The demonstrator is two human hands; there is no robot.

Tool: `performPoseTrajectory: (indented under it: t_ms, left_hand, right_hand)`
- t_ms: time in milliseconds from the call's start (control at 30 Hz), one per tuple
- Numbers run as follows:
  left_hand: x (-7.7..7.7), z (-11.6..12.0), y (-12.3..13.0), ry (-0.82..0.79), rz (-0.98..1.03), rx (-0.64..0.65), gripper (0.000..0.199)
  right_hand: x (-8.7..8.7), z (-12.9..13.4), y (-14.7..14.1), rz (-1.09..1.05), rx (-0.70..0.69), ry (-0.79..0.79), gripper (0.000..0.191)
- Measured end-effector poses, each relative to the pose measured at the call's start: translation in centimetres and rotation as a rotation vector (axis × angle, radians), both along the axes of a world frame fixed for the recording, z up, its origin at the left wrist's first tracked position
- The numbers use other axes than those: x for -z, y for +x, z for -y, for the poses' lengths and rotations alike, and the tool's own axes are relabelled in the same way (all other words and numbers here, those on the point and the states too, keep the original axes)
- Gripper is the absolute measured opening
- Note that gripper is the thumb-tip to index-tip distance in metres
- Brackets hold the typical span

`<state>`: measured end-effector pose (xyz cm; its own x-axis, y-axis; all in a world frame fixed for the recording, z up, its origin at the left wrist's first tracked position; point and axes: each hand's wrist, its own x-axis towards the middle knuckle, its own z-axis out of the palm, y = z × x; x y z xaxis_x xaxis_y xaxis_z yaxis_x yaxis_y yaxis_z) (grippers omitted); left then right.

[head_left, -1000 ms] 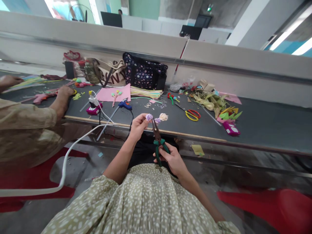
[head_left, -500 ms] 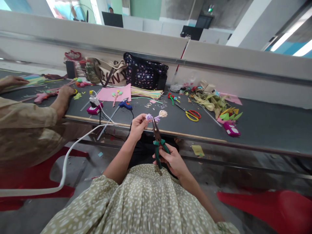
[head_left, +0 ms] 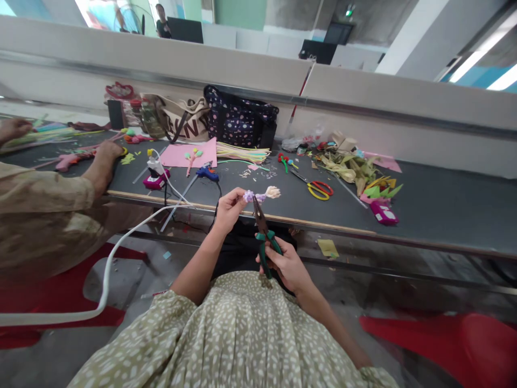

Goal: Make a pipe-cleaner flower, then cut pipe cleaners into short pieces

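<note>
Slightly lower and further right than half a second ago, the cream tuft (head_left: 273, 192) of the lilac-and-cream piece (head_left: 262, 198) has tipped, and its rounded lilac end shows more plainly beyond my left hand (head_left: 229, 209). At the far left, a co-worker's hand (head_left: 15, 129) has drawn back from the pale strips (head_left: 52, 131), and beyond the partition (head_left: 161, 54) a person (head_left: 162, 22) has come into view beside a dark monitor (head_left: 184, 30).

With that left hand I pinch the lilac end between thumb and fingers. My right hand (head_left: 285, 264) is wrapped around the green handles of the pliers (head_left: 264, 235), which stand a little apart. I hold the piece up in front of me, around the near edge of the table (head_left: 440, 199), with the dark tips at its lilac part; whether they bite or merely rest there, I cannot tell. The blue glue gun (head_left: 208, 172) and the scissors (head_left: 311, 185) lie apart from both hands.

I judge this step to be working the lilac part with the pliers. The next move seems to call for a steady pinch and a measured squeeze, keeping metal off the soft tuft.
</note>
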<state>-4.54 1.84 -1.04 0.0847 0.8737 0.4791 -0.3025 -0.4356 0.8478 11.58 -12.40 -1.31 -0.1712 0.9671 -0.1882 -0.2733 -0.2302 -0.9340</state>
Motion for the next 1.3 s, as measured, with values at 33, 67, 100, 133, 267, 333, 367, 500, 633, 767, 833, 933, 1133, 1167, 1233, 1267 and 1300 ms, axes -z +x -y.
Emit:
performPoseTrajectory:
  t_ms: [33,67,100,133,267,333,367,500,633,767,833,933,1133,1167,1233,1267,1300]
  left_hand:
    - [-0.1,0.0,0.0,0.006,-0.008,-0.007,0.021]
    - [-0.1,0.1,-0.1,0.011,-0.016,-0.015,0.021]
    - [-0.2,0.1,-0.1,0.015,-0.023,-0.024,0.021]
    - [-0.3,0.2,-0.2,0.016,-0.031,-0.031,0.022]
    - [-0.6,0.3,-0.4,0.013,-0.044,-0.044,0.023]
    - [-0.6,0.3,-0.4,0.007,-0.052,-0.044,0.023]
    - [-0.6,0.3,-0.4,0.0,-0.056,-0.043,0.024]
    - [-0.2,-0.1,-0.2,-0.056,-0.007,-0.05,0.027]
    - [0.2,-0.6,0.1,-0.121,0.081,-0.04,0.029]
    - [0.4,-0.9,-0.1,-0.151,0.136,-0.026,0.032]
    - [0.5,-1.0,-0.3,-0.146,0.154,-0.011,0.031]
    - [0.7,-1.3,-0.5,-0.126,0.172,0.004,0.03]
    - [0.8,-1.4,-0.5,-0.148,0.25,-0.009,0.032]
    - [0.8,-1.3,-0.5,-0.154,0.258,0.002,0.032]
    - [0.6,-1.1,-0.5,-0.151,0.25,0.021,0.031]
    - [0.5,-1.0,-0.5,-0.141,0.236,0.026,0.031]
    - [0.4,-0.8,-0.6,-0.128,0.219,0.027,0.03]
  right_hand:
    - [0.1,0.0,0.0,0.007,0.002,0.009,0.04]
    - [0.2,0.0,0.1,0.015,0.006,0.019,0.039]
    - [0.3,0.0,0.1,0.024,0.011,0.029,0.038]
    - [0.4,0.0,0.2,0.035,0.02,0.036,0.037]
    - [0.5,0.0,0.2,0.099,0.049,0.053,0.033]
    - [0.5,0.0,0.1,0.123,0.06,0.058,0.033]
    - [0.5,0.0,0.1,0.122,0.068,0.063,0.032]
    - [0.3,0.0,0.1,0.053,0.064,0.069,0.031]
    - [0.1,0.2,0.2,0.003,0.027,0.04,0.034]
    - [-0.4,0.5,0.5,0.005,-0.011,0.02,0.038]
    - [-0.7,0.6,0.7,-0.006,-0.012,0.022,0.038]
    - [-1.4,0.7,1.0,-0.049,0.019,0.03,0.036]
    - [-1.8,0.6,1.3,-0.094,0.089,0.005,0.034]
    - [-1.7,0.6,1.3,-0.095,0.088,0.004,0.034]
    - [-1.4,0.5,1.3,-0.099,0.081,0.005,0.032]
    - [-1.3,0.5,1.3,-0.097,0.072,-0.001,0.031]
    - [-1.2,0.5,1.2,-0.092,0.06,-0.009,0.031]
